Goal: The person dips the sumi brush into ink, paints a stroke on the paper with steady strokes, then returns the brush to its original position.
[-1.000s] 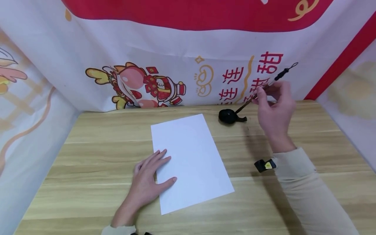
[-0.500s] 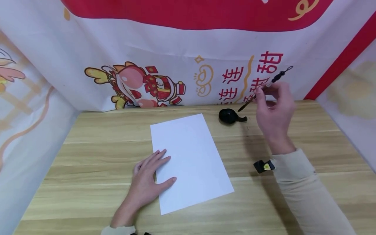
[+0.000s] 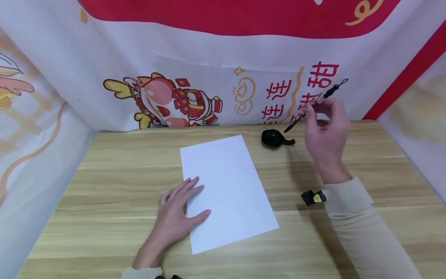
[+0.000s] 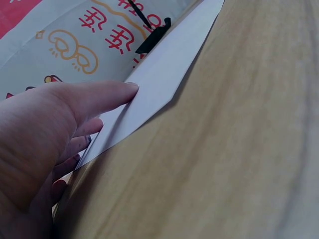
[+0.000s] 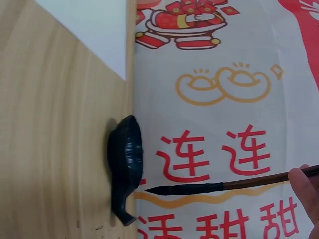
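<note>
My right hand (image 3: 326, 135) pinches a writing brush (image 3: 295, 123) by its shaft, tilted with its tip down and to the left. In the right wrist view the dark pointed tip of the brush (image 5: 184, 189) hangs just off the small black ink dish (image 5: 125, 162), apart from it. That dish (image 3: 273, 138) sits near the table's back edge and has a short curved handle. Spread fingers of my left hand (image 3: 179, 211) rest on the left edge of a blank white sheet of paper (image 3: 228, 193). In the left wrist view the thumb touches the paper (image 4: 164, 69).
A wood-grain table (image 3: 104, 201) carries everything. Printed white cloth (image 3: 195, 50) with red areas, cartoons and characters hangs behind it and along both sides. A black device (image 3: 313, 197) is at the right sleeve. Small dark specks lie near the dish.
The brush tip has come up out of the ink dish and now hovers beside its rim. My left hand and the paper stay in place.
</note>
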Available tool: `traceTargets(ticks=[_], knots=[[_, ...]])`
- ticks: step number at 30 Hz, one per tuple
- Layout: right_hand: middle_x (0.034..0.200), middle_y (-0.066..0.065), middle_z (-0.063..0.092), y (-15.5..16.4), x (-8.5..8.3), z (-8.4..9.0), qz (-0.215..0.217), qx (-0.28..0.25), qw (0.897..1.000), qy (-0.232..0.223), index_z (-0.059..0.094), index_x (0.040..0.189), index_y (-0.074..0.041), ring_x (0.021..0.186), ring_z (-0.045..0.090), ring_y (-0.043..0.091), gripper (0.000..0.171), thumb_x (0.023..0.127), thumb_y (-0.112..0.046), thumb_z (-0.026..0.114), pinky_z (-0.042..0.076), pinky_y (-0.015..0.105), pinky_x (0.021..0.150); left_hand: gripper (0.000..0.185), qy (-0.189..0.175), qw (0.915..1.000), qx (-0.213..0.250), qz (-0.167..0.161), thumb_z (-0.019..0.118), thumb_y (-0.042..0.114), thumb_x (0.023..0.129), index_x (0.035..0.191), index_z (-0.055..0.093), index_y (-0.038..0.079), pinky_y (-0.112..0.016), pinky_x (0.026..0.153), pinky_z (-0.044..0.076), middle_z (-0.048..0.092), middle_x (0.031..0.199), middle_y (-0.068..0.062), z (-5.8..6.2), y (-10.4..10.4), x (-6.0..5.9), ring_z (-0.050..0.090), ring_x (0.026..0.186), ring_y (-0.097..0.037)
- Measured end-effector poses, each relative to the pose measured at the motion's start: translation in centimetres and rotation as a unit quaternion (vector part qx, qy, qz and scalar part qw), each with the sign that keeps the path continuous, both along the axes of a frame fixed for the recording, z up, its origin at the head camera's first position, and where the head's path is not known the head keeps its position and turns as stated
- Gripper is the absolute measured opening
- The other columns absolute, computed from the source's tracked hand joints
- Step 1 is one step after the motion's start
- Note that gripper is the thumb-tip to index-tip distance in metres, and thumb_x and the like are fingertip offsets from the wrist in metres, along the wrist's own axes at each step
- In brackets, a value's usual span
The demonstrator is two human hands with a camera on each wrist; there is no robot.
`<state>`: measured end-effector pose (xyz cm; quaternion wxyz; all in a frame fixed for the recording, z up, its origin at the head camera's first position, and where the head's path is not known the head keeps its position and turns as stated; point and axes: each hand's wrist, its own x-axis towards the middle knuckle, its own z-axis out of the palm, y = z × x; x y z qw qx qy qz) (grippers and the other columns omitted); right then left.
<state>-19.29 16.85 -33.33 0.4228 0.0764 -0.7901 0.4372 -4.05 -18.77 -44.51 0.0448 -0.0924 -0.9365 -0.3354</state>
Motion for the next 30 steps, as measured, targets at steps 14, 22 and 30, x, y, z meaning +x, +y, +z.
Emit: traceTargets(ticks=[14,22,30], knots=[[0.115,0.017,0.075,-0.5,-0.2,-0.3,-0.001,-0.022,1.0,-0.019,0.064,0.122,0.007,0.096,0.064,-0.008,0.028,0.106,-0.016,0.069,0.05,0.008,0.076,0.065,0.002,0.9998,0.019,0.001,0.092,0.038,0.083,0.141,0.071,0.019,-0.058,0.119,0.022,0.059,0.16,0.008,0.0,0.0,0.0,0.044,0.158,-0.027],[0.113,0.018,0.075,-1.1,-0.3,-0.3,0.001,-0.019,1.0,-0.003,0.065,0.12,0.009,0.094,0.065,-0.006,0.031,0.106,-0.019,0.069,0.049,0.008,0.072,0.064,-0.007,0.9995,0.029,0.002,0.093,0.037,0.082,0.139,0.073,0.015,-0.059,0.12,0.02,0.058,0.161,0.008,0.3,0.0,0.0,0.039,0.161,-0.027],[0.115,0.013,0.075,-1.1,-0.2,-0.5,-0.002,-0.025,0.999,-0.037,0.064,0.123,0.003,0.096,0.064,-0.006,0.026,0.107,-0.017,0.068,0.05,0.008,0.076,0.059,0.007,0.9996,0.026,0.005,0.093,0.038,0.083,0.135,0.076,0.017,-0.063,0.119,0.023,0.062,0.157,0.003,0.2,0.2,0.0,0.041,0.157,-0.034]])
